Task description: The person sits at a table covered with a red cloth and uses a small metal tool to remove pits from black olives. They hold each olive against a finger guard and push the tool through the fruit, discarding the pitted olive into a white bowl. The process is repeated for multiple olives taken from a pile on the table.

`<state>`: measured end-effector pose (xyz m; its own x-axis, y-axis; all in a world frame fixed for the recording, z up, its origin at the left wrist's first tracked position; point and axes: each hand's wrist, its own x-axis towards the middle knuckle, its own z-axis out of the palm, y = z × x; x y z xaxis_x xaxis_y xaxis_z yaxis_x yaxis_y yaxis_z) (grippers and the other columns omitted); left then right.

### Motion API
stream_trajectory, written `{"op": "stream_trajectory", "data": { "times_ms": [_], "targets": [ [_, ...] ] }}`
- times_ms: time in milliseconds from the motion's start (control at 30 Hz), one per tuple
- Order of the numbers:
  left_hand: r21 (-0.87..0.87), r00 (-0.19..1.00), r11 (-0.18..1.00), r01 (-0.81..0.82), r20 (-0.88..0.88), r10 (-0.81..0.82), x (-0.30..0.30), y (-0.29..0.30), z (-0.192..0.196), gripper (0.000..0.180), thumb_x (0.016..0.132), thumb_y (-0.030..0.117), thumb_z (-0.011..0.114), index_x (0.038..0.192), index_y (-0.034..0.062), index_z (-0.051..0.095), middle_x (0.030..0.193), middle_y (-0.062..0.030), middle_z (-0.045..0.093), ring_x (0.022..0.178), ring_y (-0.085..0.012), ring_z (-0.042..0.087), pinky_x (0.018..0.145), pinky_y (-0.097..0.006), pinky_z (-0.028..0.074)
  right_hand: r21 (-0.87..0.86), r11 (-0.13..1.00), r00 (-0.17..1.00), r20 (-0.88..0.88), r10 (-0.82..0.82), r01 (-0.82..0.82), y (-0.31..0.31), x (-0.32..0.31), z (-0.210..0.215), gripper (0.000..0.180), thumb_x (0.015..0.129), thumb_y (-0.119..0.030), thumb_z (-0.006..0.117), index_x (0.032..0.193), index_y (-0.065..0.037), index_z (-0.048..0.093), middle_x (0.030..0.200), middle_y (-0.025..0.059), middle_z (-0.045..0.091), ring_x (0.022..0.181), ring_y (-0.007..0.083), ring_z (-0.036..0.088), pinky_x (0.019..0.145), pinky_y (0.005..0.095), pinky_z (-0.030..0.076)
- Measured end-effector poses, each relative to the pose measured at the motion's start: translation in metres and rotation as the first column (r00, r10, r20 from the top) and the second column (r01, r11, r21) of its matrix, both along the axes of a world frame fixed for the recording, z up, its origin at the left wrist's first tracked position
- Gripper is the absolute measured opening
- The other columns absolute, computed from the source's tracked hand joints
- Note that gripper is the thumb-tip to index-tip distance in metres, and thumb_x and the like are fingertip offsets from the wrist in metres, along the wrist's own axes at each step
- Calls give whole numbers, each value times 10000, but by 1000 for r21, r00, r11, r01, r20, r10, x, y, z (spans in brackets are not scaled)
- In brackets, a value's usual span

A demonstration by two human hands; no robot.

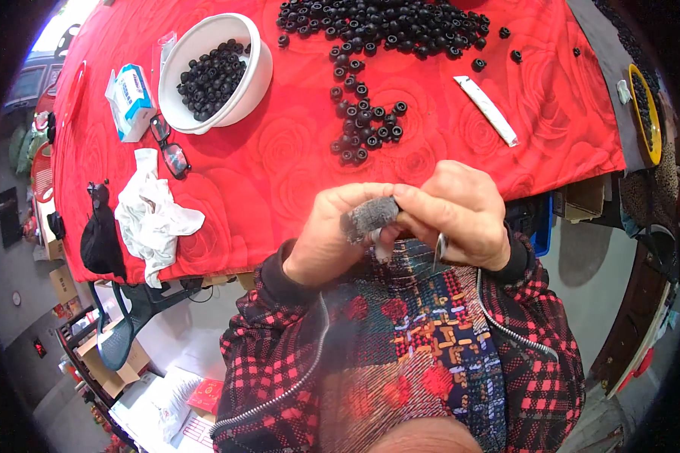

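Both my hands are together in front of my chest, at the table's near edge. My left hand [329, 230] is closed around a dark grey, rough-textured piece [372, 215] whose exact kind I cannot make out. The thumb and fingers of my right hand [461, 215] pinch at the same side of it. Something small and whitish [384, 245] hangs just below the piece. A thin silvery object [440, 248] shows under my right fingers; most of it is hidden.
Small round black parts [400, 26] lie heaped at the far side of the red tablecloth [279, 166], with a strip trailing nearer. A white bowl [261, 79] holds more. Around it are a blue-white box [132, 102], glasses [175, 160], a white cloth [155, 219] and a slim white packet [487, 111].
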<state>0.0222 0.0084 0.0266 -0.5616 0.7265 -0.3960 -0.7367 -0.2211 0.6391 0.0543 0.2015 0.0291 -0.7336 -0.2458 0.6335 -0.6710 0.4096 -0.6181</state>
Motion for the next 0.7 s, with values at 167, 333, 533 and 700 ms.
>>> {"op": "stream_trajectory", "data": {
  "times_ms": [167, 333, 533, 700],
  "targets": [
    [11, 995, 995, -96, -34, 96, 5, 0, 3, 219, 924, 59, 562, 1123, -20, 610, 908, -46, 649, 724, -77, 608, 607, -198, 490, -20, 998, 997, -55, -60, 59, -1, 6, -6, 283, 723, -101, 736, 959, 12, 630, 693, 66, 546, 564, 206, 545, 479, 327, 401],
    [-9, 966, 994, -110, -237, 104, 3, -1, -2, 204, 907, 59, 600, 1095, -13, 626, 923, -29, 630, 736, -69, 595, 618, -196, 491, -226, 966, 780, 625, 43, 128, 11, 12, 15, 286, 826, -143, 648, 1051, 5, 550, 892, 146, 583, 783, 261, 597, 692, 338, 471],
    [-114, 938, 982, -149, -330, 104, 5, 1, 4, 189, 896, 33, 607, 1079, -9, 626, 919, -25, 608, 734, -69, 580, 611, -198, 482, -204, 979, 821, 561, 102, 18, 12, 4, 8, 145, 896, -67, 522, 1011, 14, 557, 847, 137, 564, 775, 276, 583, 688, 347, 458],
    [-72, 916, 986, -152, -386, 113, 5, 0, -2, 201, 880, 3, 617, 1080, -18, 621, 921, -37, 597, 719, -76, 573, 609, -207, 469, -149, 988, 849, 527, 45, 40, 9, 3, 3, 116, 890, -60, 533, 970, 14, 571, 807, 142, 546, 743, 305, 566, 649, 368, 450]
  ]
}}
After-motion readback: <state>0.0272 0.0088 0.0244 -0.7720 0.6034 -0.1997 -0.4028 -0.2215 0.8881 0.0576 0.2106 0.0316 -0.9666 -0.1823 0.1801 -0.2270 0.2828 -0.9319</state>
